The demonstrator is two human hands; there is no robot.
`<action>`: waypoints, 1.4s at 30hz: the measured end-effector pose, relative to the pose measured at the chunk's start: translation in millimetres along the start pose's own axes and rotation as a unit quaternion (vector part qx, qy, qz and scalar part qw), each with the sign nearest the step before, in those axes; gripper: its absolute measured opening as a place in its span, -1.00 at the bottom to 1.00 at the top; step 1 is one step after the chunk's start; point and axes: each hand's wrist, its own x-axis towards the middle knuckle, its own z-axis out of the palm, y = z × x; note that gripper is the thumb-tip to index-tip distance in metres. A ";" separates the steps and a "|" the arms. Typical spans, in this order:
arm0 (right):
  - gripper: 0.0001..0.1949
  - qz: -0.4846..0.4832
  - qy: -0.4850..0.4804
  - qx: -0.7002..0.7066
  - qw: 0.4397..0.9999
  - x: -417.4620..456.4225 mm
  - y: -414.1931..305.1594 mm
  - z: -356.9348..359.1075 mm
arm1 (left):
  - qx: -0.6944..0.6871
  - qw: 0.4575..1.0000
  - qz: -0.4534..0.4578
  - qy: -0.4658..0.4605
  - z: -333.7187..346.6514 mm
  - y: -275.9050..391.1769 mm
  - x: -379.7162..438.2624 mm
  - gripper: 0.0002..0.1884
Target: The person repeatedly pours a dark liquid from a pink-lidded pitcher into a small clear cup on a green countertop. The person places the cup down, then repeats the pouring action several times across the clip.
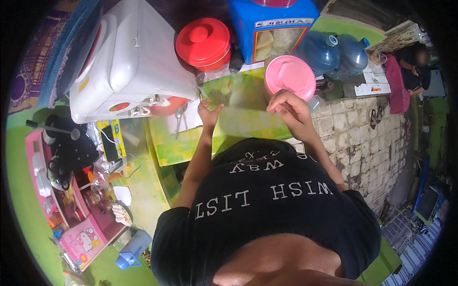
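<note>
My left hand [210,115] is over the green-and-yellow patterned tabletop [186,146], its thumb and fingers spread. Just beyond its fingertips is a blurred, see-through object [223,93]; whether the hand touches it cannot be made out. My right hand [291,114] is at the near side of a round pink plastic lid or bowl [290,75], fingers loosely curled. No object shows clearly in that hand, and its palm side is partly hidden. Left of my left hand, a metal spoon [178,116] lies beside a white sheet [191,118].
At the back stand a white appliance [125,68], a red lidded container [203,43] and a blue tin [275,21]. Large blue water bottles [318,52] are to the right. A pink shelf unit [86,232] and a blue jug [134,248] are left. A person [415,69] is far right.
</note>
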 end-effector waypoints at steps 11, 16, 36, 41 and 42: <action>-0.77 0.066 0.156 -0.137 0.976 -31.4 10.2 -38.1 | 0.036 0.997 -0.056 0.044 32.4 -19.6 61.6 0.05; -0.73 0.096 0.253 -0.303 0.914 -53.7 24.6 -66.0 | 0.073 0.996 -0.043 0.019 42.3 -24.0 68.4 0.00; -0.77 0.140 0.291 0.022 0.946 -96.4 173.9 -109.3 | -0.130 0.983 -0.005 -0.126 6.6 3.6 -57.2 -0.20; -0.84 0.151 0.293 0.028 0.944 -101.4 160.0 -85.8 | -0.186 0.967 0.001 -0.176 2.6 11.3 -54.9 -0.18; -0.84 0.164 0.292 0.013 0.942 -101.0 154.8 -81.0 | -0.175 0.969 0.023 -0.175 2.7 13.9 -54.0 -0.18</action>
